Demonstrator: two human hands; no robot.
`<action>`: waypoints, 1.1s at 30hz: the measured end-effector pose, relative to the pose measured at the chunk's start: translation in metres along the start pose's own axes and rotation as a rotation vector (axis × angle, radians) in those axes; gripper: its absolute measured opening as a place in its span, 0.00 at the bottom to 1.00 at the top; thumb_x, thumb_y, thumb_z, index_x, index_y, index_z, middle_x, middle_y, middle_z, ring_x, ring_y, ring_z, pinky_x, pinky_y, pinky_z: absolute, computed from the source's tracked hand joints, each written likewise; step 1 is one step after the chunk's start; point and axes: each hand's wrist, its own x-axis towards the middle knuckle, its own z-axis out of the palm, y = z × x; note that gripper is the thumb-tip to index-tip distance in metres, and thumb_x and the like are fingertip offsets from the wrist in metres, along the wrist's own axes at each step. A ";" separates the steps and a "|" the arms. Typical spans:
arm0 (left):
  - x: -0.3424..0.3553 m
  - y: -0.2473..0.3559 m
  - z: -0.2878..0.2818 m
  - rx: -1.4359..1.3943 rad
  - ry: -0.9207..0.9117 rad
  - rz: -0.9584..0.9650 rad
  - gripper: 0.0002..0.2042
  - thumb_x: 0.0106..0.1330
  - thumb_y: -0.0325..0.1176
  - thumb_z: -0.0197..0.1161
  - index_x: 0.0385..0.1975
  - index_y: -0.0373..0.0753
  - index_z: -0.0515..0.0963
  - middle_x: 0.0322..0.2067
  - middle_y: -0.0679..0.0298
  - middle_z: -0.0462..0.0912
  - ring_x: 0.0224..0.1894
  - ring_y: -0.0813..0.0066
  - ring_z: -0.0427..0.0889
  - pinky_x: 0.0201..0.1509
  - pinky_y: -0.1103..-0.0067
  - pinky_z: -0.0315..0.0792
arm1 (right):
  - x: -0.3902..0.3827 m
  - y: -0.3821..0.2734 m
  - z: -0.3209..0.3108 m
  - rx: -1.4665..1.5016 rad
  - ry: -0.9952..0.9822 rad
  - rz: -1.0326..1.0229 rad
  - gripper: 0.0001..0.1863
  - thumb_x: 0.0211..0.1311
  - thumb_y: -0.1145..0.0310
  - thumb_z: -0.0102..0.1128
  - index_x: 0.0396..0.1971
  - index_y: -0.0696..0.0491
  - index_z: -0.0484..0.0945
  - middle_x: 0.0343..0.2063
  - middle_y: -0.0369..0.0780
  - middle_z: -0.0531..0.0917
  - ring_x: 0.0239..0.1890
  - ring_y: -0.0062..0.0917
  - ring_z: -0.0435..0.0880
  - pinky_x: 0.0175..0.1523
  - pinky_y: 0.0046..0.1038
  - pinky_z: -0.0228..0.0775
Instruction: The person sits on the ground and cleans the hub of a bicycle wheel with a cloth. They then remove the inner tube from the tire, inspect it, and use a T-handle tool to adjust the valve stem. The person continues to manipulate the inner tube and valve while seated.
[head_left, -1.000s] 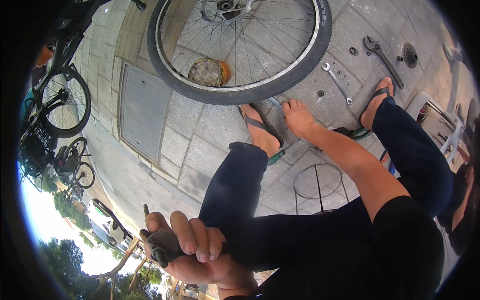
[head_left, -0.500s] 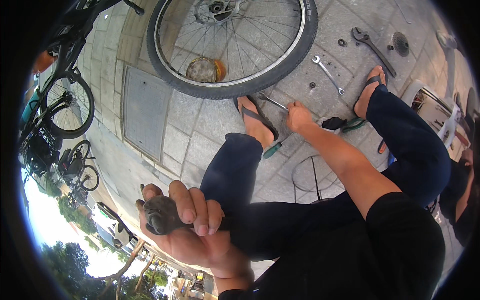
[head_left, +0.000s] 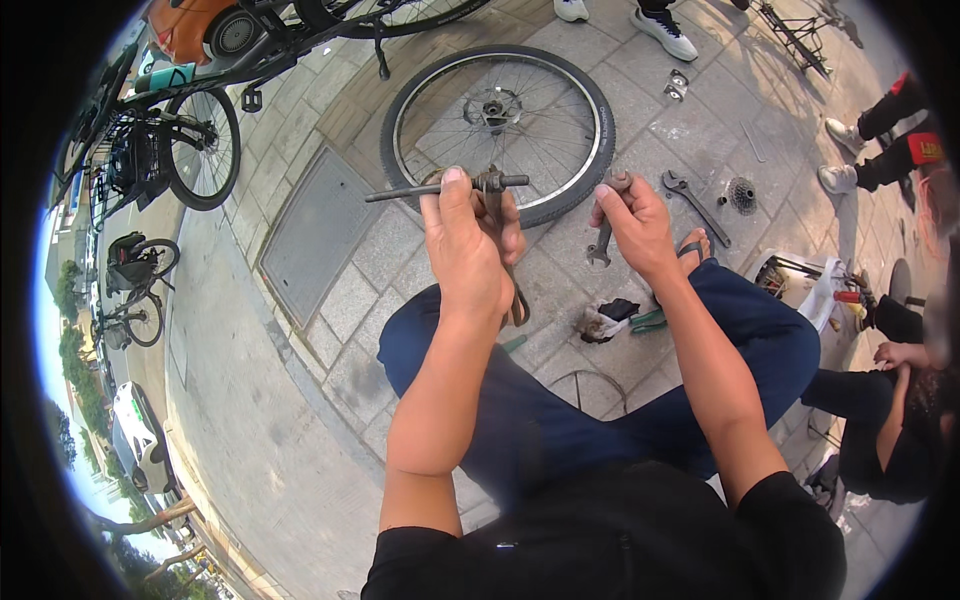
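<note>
My left hand (head_left: 470, 250) is raised over my lap, closed around a long dark rod that looks like a wheel axle (head_left: 408, 191). A nut or cone (head_left: 491, 181) sits on the rod just past my thumb. A flat brown metal tool (head_left: 519, 309), probably a wrench, hangs down beside the palm, partly covered by my fingers. To its right, my right hand (head_left: 637, 222) grips a wrench (head_left: 603, 243) whose open jaw points down. Its upper end (head_left: 621, 182) sticks out above my thumb. The two hands are apart.
A bicycle wheel (head_left: 592, 180) lies flat beyond my hands. On the paving are an adjustable wrench (head_left: 697, 208), a cassette (head_left: 740, 195) and a dark rag (head_left: 606, 321). Parked bikes (head_left: 206, 145) stand left. People's feet (head_left: 665, 32) and legs are ahead and right.
My left hand has moved up and forward, with the axle now crosswise. My right hand has lifted the wrench off the ground. The view has shifted, showing more people.
</note>
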 end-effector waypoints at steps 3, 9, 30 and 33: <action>-0.005 -0.014 0.003 0.097 -0.020 0.128 0.13 0.82 0.48 0.53 0.45 0.45 0.66 0.26 0.59 0.79 0.17 0.78 0.71 0.19 0.81 0.63 | -0.050 -0.049 -0.009 0.091 -0.014 0.036 0.16 0.81 0.59 0.56 0.50 0.58 0.77 0.25 0.34 0.80 0.29 0.16 0.80 0.33 0.22 0.73; 0.008 -0.045 0.006 0.162 -0.147 0.380 0.13 0.82 0.47 0.55 0.46 0.44 0.67 0.25 0.62 0.79 0.17 0.80 0.74 0.19 0.83 0.65 | -0.135 -0.075 0.006 -0.209 -0.065 0.471 0.20 0.82 0.55 0.52 0.34 0.56 0.76 0.21 0.32 0.76 0.22 0.15 0.72 0.29 0.25 0.68; 0.022 -0.063 -0.015 0.306 -0.269 0.736 0.12 0.81 0.39 0.60 0.50 0.38 0.68 0.29 0.69 0.76 0.28 0.87 0.70 0.31 0.84 0.66 | -0.128 -0.144 0.051 -0.526 -0.039 0.159 0.21 0.78 0.55 0.51 0.34 0.61 0.75 0.24 0.51 0.80 0.30 0.45 0.81 0.40 0.43 0.72; 0.022 -0.064 -0.019 0.381 -0.245 0.744 0.13 0.80 0.38 0.61 0.50 0.36 0.69 0.30 0.68 0.78 0.29 0.84 0.74 0.33 0.83 0.70 | -0.126 -0.139 0.051 -0.572 -0.042 0.159 0.21 0.78 0.55 0.51 0.34 0.61 0.76 0.25 0.52 0.80 0.30 0.45 0.82 0.40 0.43 0.72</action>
